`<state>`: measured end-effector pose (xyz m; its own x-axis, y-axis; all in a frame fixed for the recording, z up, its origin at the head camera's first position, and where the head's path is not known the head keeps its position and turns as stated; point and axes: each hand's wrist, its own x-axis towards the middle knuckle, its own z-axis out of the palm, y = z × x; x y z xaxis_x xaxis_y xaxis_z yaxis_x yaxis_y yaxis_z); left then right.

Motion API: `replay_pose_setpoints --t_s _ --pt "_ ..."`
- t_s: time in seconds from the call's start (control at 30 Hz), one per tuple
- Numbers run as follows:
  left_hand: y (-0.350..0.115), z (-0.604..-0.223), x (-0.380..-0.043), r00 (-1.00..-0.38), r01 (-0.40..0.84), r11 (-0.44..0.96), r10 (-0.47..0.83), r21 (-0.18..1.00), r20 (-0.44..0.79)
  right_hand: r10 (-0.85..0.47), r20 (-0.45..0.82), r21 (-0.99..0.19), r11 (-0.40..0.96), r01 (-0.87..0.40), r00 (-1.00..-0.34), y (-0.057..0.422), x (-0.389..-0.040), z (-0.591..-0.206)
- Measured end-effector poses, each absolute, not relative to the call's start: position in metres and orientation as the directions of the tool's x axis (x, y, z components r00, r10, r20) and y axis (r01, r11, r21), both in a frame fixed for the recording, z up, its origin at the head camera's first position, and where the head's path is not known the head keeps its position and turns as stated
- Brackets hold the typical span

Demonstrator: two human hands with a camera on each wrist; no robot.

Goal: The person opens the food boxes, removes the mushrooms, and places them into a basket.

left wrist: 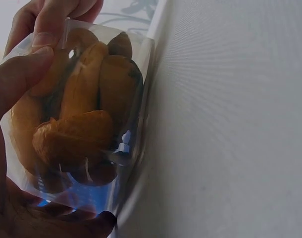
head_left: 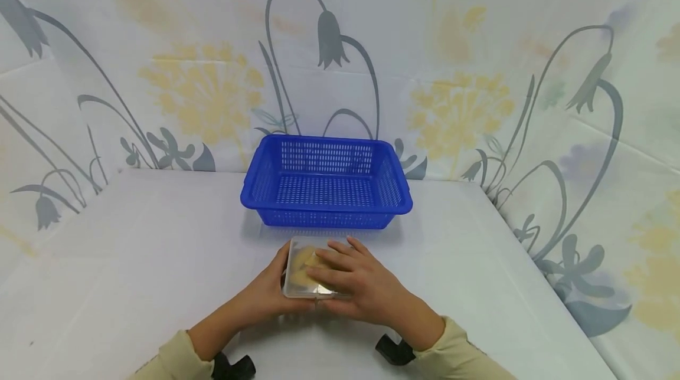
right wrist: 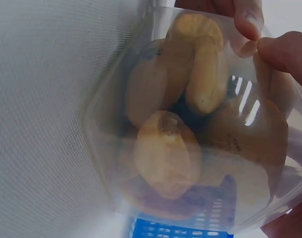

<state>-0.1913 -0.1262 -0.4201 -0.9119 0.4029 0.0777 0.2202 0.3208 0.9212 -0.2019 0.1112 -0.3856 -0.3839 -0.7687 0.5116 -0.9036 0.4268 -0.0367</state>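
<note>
Although the clear box (head_left: 299, 265) is already filled with tan pieces (left wrist: 81, 136) and gripped by left hand (head_left: 265, 292) and right hand (head_left: 366, 284), its full closure cannot be confirmed.

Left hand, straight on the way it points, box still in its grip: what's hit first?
Likely the near side of the blue basket, just past the clear container that the left hand grips. Height is hard to judge, so it might clear the rim.
</note>
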Motion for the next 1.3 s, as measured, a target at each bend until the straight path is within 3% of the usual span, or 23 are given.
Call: replay_pose_setpoints --t_s 0.2,0.73,1.3 --pt "-0.1257 -0.4177 -0.1905 -0.905 0.253 0.343 0.414 0.905 0.096 -0.779 0.507 0.001 0.428 -0.904 -0.369 0.1109 -0.2013 -0.3828" --pt "-0.1237 -0.4180 -0.1882 -0.900 0.272 0.334 0.420 0.902 0.115 -0.815 0.521 0.158 0.384 -0.910 -0.254 0.1103 -0.1987 -0.3794" --pt "-0.1242 -0.4171 -0.1911 -0.905 0.265 0.324 0.410 0.908 0.118 -0.817 0.576 0.387 0.306 -0.870 -0.031 0.1070 -0.2040 -0.3788"
